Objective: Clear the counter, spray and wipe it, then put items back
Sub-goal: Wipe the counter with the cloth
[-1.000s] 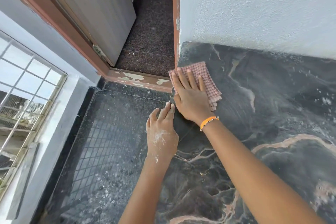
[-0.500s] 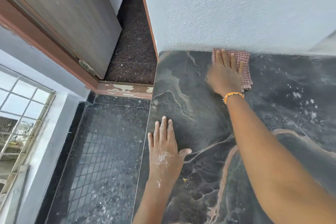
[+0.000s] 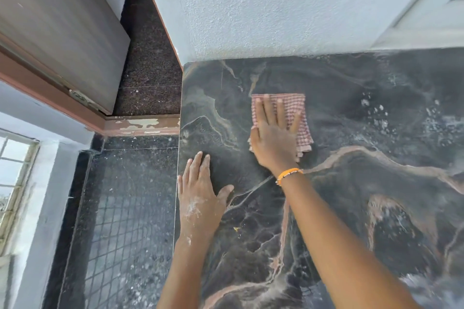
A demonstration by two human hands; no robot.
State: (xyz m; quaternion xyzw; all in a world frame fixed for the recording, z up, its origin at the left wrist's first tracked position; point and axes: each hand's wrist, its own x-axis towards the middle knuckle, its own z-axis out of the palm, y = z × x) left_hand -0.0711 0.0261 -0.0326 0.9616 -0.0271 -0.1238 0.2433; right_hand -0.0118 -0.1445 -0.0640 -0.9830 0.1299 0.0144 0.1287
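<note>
**Wiping stage under way on cleared counter**

Wiping is the step in hand. Right hand (image 3: pixel 273 143) is lying flat on the checked cloth (image 3: pixel 293 118), fingers spread wide and pressing down rather than gripping; nothing is being pinched or lifted. Cloth is folded into a pad and sitting on the dark marble counter (image 3: pixel 364 208), near the white wall (image 3: pixel 276 7) but not touching it, a strip of bare stone showing between the two. An orange bracelet (image 3: pixel 288 175) is riding on the right wrist.

Left hand (image 3: pixel 200 195) is resting palm-down on the counter, open and holding nothing, placed farther from the wall than the cloth and just beside the counter's left edge. White powdery smears are showing on its back. It seems to be working as a brace.

No items are standing on the visible counter, so the clearing step looks done. Spraying cannot be confirmed: no bottle is in view. Pale speckles and a dusty film (image 3: pixel 376 113) are sitting on the stone to the right of the cloth, along the wall side, and more haze is lying farther from the wall on that side.

Judgement on the next move: the cloth needs carrying rightward along the wall into that speckled patch, with flat, even pressure so the folded pad is not bunching or shedding its layers. Putting items back is not yet due.
</note>
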